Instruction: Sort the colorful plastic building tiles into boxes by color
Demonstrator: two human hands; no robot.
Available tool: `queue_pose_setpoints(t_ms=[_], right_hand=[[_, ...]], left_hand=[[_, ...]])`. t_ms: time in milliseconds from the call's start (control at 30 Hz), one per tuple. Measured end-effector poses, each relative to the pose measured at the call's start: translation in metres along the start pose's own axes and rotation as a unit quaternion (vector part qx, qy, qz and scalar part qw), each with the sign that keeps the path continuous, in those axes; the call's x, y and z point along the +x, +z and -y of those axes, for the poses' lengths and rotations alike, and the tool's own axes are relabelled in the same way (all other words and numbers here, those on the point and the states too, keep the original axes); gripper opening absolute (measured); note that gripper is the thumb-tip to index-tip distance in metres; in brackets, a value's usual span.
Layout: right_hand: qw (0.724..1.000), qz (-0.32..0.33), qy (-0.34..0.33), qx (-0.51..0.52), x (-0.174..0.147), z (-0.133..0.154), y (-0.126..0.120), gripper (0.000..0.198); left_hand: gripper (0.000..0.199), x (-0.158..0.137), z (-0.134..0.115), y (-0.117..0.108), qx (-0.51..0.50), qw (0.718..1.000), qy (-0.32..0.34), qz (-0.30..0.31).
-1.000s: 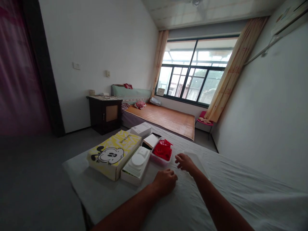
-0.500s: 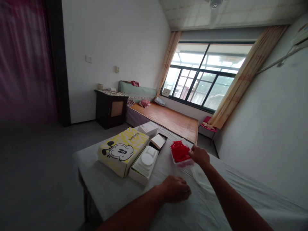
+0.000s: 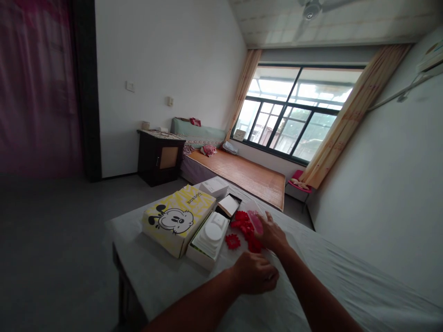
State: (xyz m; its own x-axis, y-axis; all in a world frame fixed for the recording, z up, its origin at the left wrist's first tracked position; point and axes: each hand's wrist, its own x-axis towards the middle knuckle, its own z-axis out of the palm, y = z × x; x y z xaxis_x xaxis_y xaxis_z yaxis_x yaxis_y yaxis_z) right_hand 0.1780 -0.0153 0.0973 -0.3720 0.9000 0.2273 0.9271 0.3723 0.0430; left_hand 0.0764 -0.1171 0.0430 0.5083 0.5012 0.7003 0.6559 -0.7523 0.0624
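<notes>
The right hand [image 3: 272, 233], fingers part-curled, gripped a tipped tub [image 3: 255, 222], apparently emptying red pieces [image 3: 244, 220] onto the desk [image 3: 166, 276] — lifting clear probably called for steadiness. The left hand [image 3: 256, 273] was loosely fisted — whether holding anything, I couldn't tell.

Cloth-covered table [image 3: 155, 267], red pieces [image 3: 233, 241], yellow box [image 3: 178, 220]

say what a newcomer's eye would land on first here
The small bright red pieces on the pale cloth-covered table, beside the tilted see-through plastic tub in the right hand, would probably draw the eye first. Next comes the large yellow-and-white rectangular box with a cartoon dog face, on the table's left side. Beyond, the wide dark-framed glass window stands out brightly in the far wall.
</notes>
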Motion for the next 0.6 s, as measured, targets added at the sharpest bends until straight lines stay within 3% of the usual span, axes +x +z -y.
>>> queue_pose_setpoints(t_ms=[200, 400, 533, 600], right_hand=[[0.997, -0.065, -0.01, 0.048, 0.002, -0.002, -0.016, 0.051], [0.981, -0.16, -0.024, 0.108, -0.014, -0.018, -0.026, 0.046], [0.961, -0.221, 0.015, 0.167, -0.016, -0.06, -0.025, 0.049], [0.931, -0.254, 0.072, 0.251, -0.012, -0.098, -0.019, 0.05]], left_hand=[[0.018, -0.004, -0.001, 0.01, 0.013, 0.999, 0.034, 0.024], [0.018, -0.007, 0.003, 0.02, 0.009, 0.998, 0.018, 0.055], [0.014, -0.006, 0.003, 0.021, -0.002, 0.996, 0.007, 0.083], [0.014, -0.005, 0.002, 0.021, -0.004, 0.995, 0.0, 0.096]])
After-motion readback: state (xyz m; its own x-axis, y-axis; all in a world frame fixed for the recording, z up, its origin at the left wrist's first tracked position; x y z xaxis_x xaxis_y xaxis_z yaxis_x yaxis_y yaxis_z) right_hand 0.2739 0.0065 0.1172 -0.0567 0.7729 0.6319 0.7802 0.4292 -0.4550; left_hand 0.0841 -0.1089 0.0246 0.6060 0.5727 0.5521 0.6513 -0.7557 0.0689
